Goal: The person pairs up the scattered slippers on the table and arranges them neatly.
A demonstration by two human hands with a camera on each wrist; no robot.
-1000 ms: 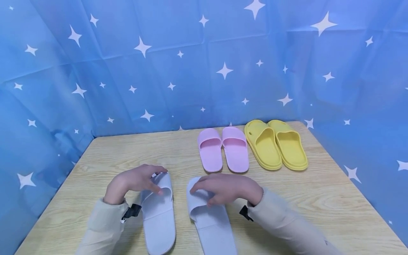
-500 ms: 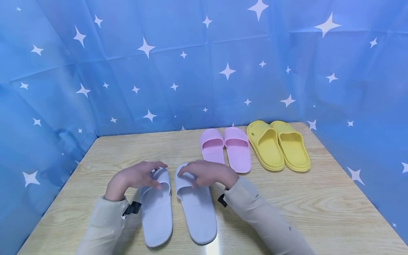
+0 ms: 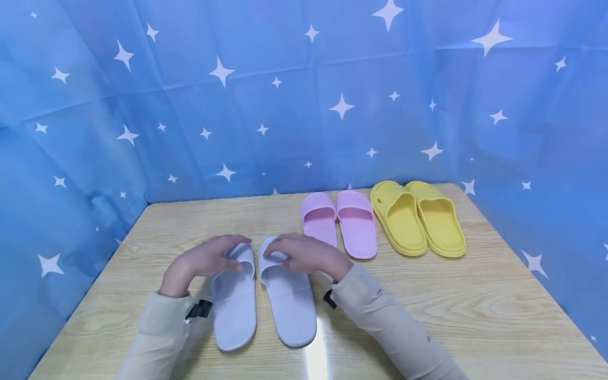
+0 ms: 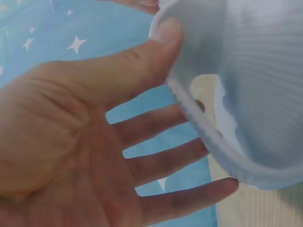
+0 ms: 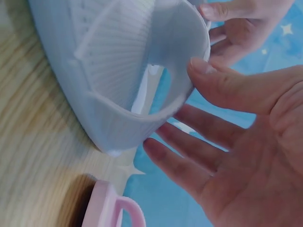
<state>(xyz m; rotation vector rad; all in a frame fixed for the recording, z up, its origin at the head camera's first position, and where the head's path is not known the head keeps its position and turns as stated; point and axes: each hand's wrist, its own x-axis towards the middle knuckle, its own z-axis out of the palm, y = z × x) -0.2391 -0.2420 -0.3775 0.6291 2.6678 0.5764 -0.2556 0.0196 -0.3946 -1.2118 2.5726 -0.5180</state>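
Observation:
A pair of pale grey slippers lies side by side near the table's middle, toes toward the back. My left hand [image 3: 209,257] pinches the ribbed strap of the left slipper [image 3: 235,316]. In the left wrist view, its thumb [image 4: 132,61] rests on the strap's edge and the fingers spread along the outside. With my right hand [image 3: 306,253] I hold the strap of the right slipper [image 3: 291,311]. The right wrist view has the right thumb [image 5: 227,87] at the rim of that strap [image 5: 113,124], fingers beneath. A narrow gap separates the slippers, slightly wider at the heels.
Behind my right hand stands a pair of pink slippers [image 3: 357,232], partly covered by that hand. Yellow clogs [image 3: 404,227] sit to their right at the back of the wooden table [image 3: 475,306]. A blue star-patterned cloth [image 3: 285,126] hangs along the rear and sides.
The right grey slipper has moved left and away from me, closer to the left one. The left slipper has slid a little farther back. Both hands have kept their hold.

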